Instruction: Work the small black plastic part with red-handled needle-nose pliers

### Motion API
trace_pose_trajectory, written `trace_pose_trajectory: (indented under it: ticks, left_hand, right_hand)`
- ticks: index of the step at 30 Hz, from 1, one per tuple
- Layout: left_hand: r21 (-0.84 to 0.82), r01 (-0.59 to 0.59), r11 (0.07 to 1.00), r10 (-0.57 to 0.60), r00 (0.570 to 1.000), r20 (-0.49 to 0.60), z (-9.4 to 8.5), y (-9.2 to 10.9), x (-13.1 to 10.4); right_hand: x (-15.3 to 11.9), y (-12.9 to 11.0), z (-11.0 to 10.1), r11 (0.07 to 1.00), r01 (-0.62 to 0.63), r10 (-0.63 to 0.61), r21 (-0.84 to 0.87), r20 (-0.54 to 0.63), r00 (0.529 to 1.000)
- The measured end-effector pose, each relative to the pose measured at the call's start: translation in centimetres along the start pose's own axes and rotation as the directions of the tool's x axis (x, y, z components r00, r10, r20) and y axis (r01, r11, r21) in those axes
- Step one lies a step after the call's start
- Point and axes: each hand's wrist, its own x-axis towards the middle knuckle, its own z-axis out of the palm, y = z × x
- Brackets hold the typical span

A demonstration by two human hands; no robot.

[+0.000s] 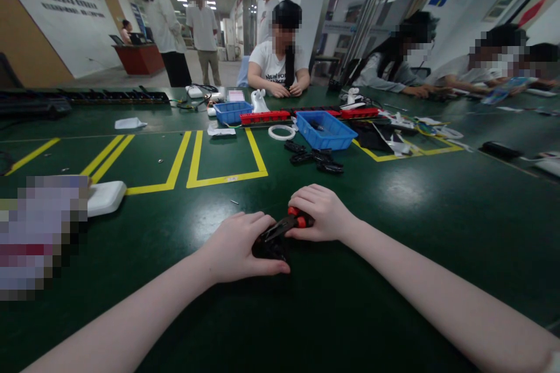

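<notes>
White case (105,198): We note it on the green table (376,315), well apart from both hands; we see little risk unless the left forearm swings wide.
Metal pin (235,202): We find it loose beyond the left hand; a brush of the fingers could send it rolling and lose it.
Left hand (236,246): We record it loosely curled, thumb and fingers on either side of the black part. In our judgement so light a grip could let the part twist under load.
Black part (272,252): We place it low in front of the wearer, between the hands; its detail is too dark for us to read. Overpressure could crack or mark it.
Pliers (280,229): We see them pointing left at the part; whether the jaws bite it, we cannot tell. A slip could pinch the left fingers close by.
Black pieces (315,156): We observe them heaped beside the blue bin (327,137); a reaching arm could scatter them.
Right hand (321,213): We record it wrapped around the red-and-black handles; an uneven squeeze could skew the tool.
</notes>
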Motion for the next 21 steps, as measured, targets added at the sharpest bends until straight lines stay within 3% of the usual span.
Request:
trace_pose_trajectory:
  ticks: [21]
  left_hand:
    - [0.018,-0.006,1.000,0.006,1.000,0.000,-0.05,0.03,0.05]
  right_hand:
    - [0.37,-0.16,-0.17,0.999,-0.014,0.010,0.029,0.109,0.994]
